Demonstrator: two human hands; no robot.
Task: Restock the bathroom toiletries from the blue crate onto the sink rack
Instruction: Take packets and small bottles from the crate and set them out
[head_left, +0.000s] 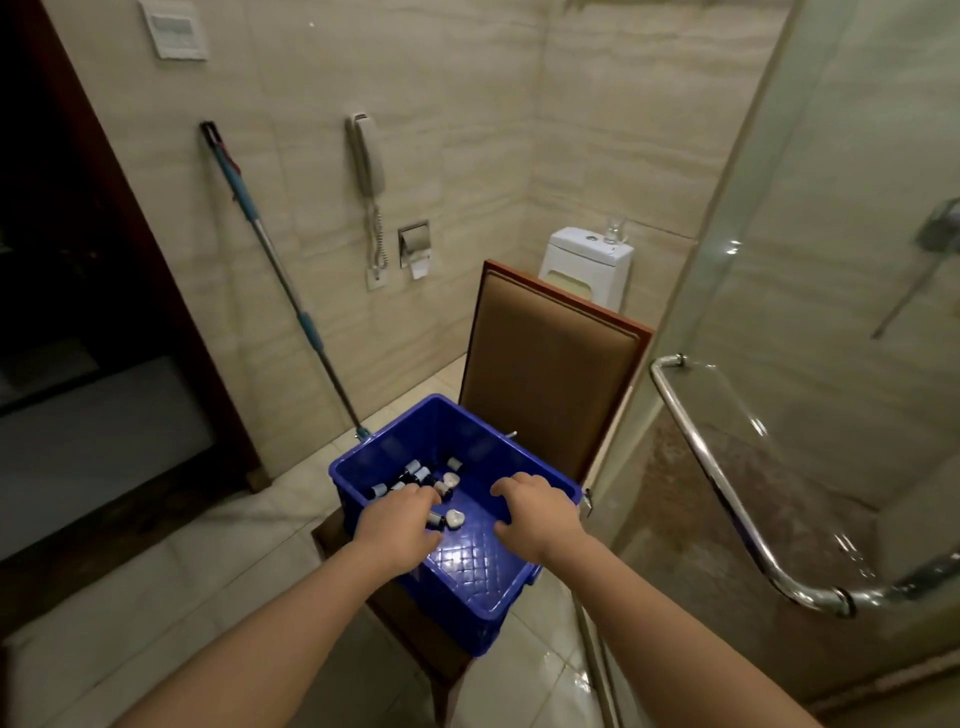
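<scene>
Now we reach both hands, left hand (400, 525) curled, grip unclear, right hand (535, 512) spread empty, into the blue plastic crate (467, 587) on the chair seat, toward small, likely light, slippery dark white-capped bottles (415, 475) clustered at its far-left corner, best pinched round their bodies.

Beige tiled walls (467, 130); brown padded chair (545, 374) at centre; toilet (587, 265) at 1 o'clock; glass shower door (831, 312) at 3 o'clock

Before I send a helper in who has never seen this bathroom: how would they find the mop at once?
Start at the dark doorway on the left and look along the tiled wall toward the wall phone. The mop leans on the wall between them, its foot behind the blue crate. Nothing else is a long slanted pole with blue sleeves.
</scene>
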